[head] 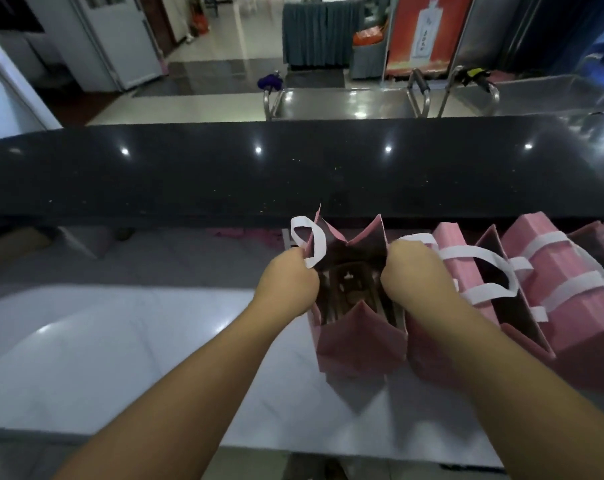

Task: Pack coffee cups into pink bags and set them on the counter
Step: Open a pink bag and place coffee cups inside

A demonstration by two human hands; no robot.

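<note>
While left hand [288, 282] and right hand [414, 271] grip pink bag [361, 344], cup seemingly inside

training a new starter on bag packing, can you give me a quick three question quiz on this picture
1. True or false: the open bag held by the left hand and the right hand stands on the black counter.
2. Which is inside the open bag? A) a cup B) nothing C) a folded bag
3. On which side of the open bag are the other pink bags?

Key
1. False: it stands on the lower pale worktop, in front of the counter.
2. A: a cup with a dark lid shows inside.
3. To its right.
</note>
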